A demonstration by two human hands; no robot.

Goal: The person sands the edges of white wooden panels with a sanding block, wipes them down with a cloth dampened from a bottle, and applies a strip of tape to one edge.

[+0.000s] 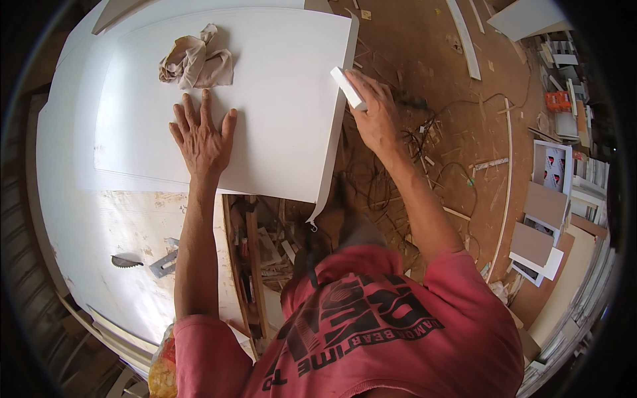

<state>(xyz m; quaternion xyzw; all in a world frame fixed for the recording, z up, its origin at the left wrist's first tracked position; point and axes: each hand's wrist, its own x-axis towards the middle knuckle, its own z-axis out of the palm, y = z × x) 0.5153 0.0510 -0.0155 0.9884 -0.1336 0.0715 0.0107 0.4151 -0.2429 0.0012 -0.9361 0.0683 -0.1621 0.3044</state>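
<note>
My left hand [201, 136] lies flat, fingers spread, on a large white board [279, 113] that rests on a worktable. My right hand [377, 113] grips a small white block [348, 88] and holds it against the board's right edge, where a thin white edge strip [330, 166] runs down and curls loose at the bottom. A crumpled beige rag [197, 62] sits on the board just beyond my left fingertips.
A saw blade [126, 262] pokes up through the worn tabletop [119, 252] at lower left, beside a metal bracket [164, 264]. Cables, wood scraps and strips litter the brown floor [451, 132]. Stacked panels and boxes [551, 219] line the right side.
</note>
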